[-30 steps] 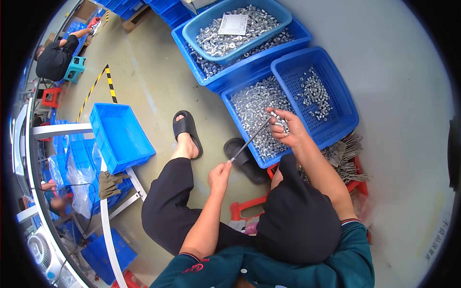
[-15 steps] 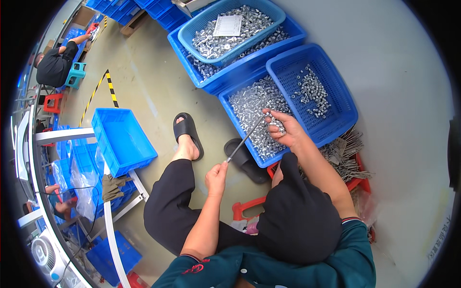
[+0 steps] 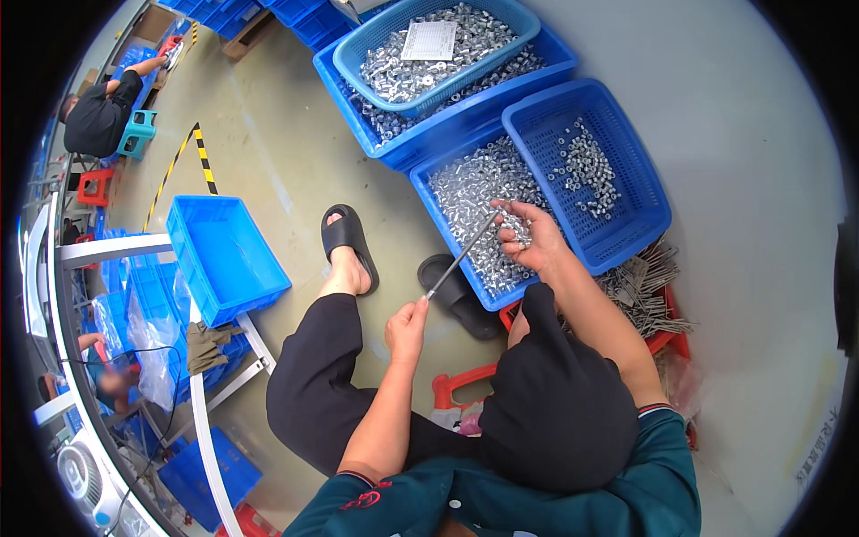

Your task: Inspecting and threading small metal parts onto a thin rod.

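Here we are with our left hand (image 3: pixel 407 333) pinching the lower end of a thin metal rod (image 3: pixel 463 255), its tip lost in our grip, the shaft slanting across the left edge of the blue crate (image 3: pixel 438 218). Over that crate our right hand (image 3: pixel 537 243) curls round small metal fittings (image 3: pixel 516 231), fingertips at the rod's upper end, and we can't tell whether they're pinching one there; a perforated blue basket (image 3: pixel 617 243) hides the crate's right side.
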`<state>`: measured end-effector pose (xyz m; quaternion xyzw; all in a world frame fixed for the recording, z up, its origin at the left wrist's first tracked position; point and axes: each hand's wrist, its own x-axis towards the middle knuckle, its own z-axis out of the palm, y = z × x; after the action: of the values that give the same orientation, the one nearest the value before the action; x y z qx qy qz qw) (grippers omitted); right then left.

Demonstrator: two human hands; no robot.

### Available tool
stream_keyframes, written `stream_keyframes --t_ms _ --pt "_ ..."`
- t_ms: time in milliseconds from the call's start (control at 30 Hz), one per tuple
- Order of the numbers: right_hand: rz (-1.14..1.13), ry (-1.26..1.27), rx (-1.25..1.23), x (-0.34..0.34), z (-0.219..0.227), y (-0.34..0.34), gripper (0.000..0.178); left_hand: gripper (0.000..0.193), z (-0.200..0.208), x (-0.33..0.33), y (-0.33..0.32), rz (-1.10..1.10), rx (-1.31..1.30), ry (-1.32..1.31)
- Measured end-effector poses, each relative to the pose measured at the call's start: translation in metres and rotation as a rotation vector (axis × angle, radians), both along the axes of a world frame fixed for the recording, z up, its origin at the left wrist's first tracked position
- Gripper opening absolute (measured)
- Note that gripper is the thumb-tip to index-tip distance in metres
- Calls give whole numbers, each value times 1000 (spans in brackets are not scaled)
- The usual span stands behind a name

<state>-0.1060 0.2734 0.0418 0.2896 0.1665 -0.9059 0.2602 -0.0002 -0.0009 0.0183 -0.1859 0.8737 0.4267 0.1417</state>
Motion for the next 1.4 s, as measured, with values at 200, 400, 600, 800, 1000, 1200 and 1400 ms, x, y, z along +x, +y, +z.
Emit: stream_keyframes --t_ms 200,400,600,800,1000,1200,1400 --pt "7 3 12 2 -10 1 23 47 -3 0 1 0 -13 -5" --pt "-38 5 -42 2 -14 0 20 49 -2 0 2 -2 -35 -21" --pt "-103 8 43 -1 -11 -4 17 48 -2 1 3 -21 -83 -12" --pt "-86 74 28 -2 -8 -5 14 50 -4 1 2 -25 -122 -41" --pt "-98 143 275 -5 -5 -10 13 50 4 -1 7 -34 -185 -44" --pt "-179 121 176 -8 -5 -18 11 49 2 1 10 -8 -176 -25" --pt "-157 63 90 -5 -16 -12 9 49 8 -1 9 -49 -263 16"
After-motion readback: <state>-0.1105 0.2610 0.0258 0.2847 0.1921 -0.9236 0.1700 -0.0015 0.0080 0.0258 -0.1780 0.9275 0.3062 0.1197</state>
